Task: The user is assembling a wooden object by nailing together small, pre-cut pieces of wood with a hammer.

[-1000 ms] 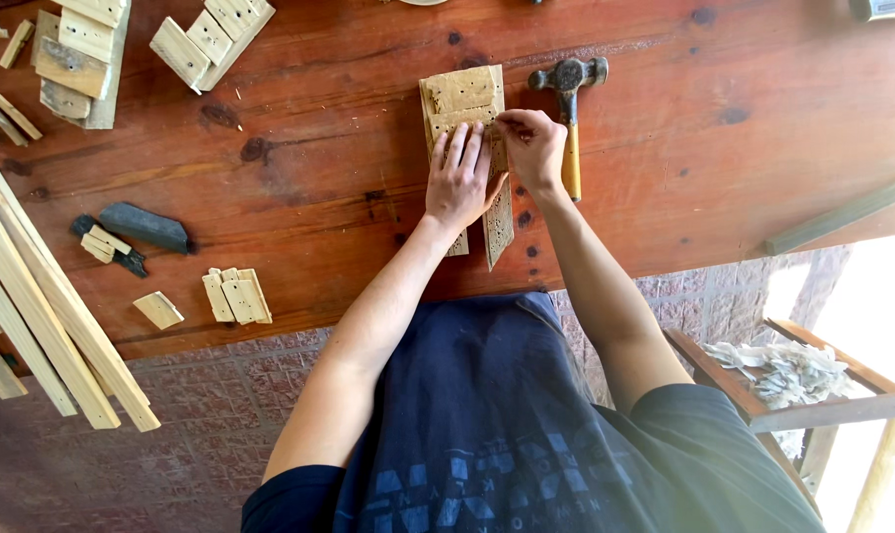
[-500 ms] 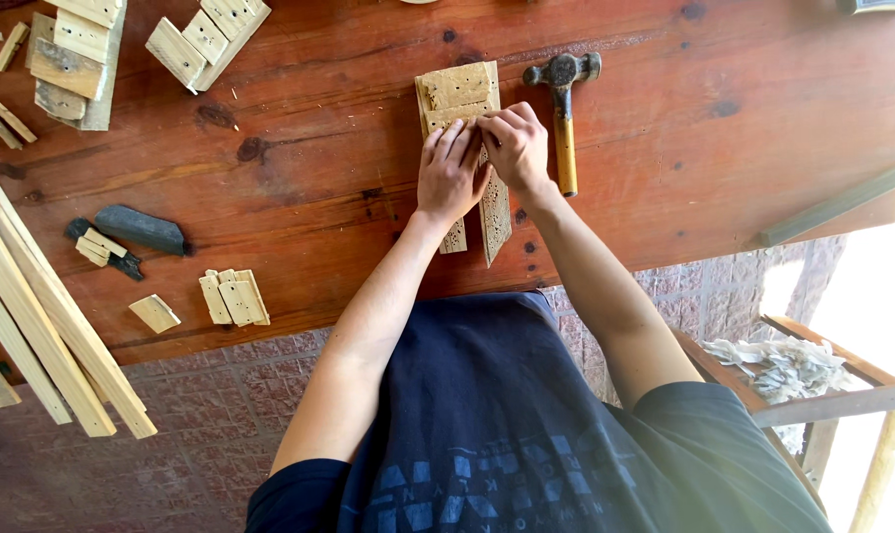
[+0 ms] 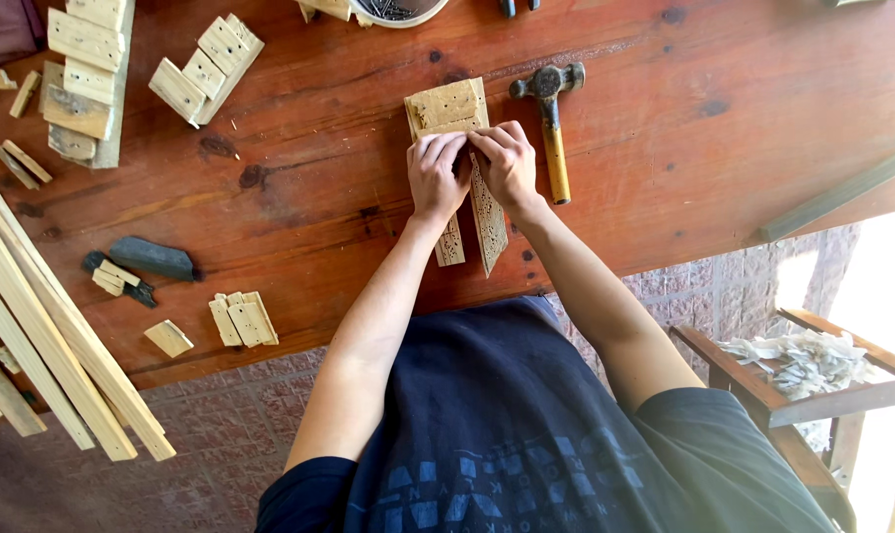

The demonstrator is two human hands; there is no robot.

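- Both hands, left hand [image 3: 438, 178] and right hand [image 3: 508, 164], press together on the pale carved wooden strips [image 3: 489, 217], fingers curled closed over them at mid-bench; whether the strips are already joined is hard to tell.
- A wooden-handled steel hammer [image 3: 552, 128] lies untouched just right.
- The reddish plank bench [image 3: 724, 118] carries pale wood offcut blocks [image 3: 203, 69]; a tiled floor [image 3: 221, 424] shows below.

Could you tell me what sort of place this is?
Probably a small woodworking shop: a worn wooden workbench, a hammer, cut wood blocks and wood shavings beside it.
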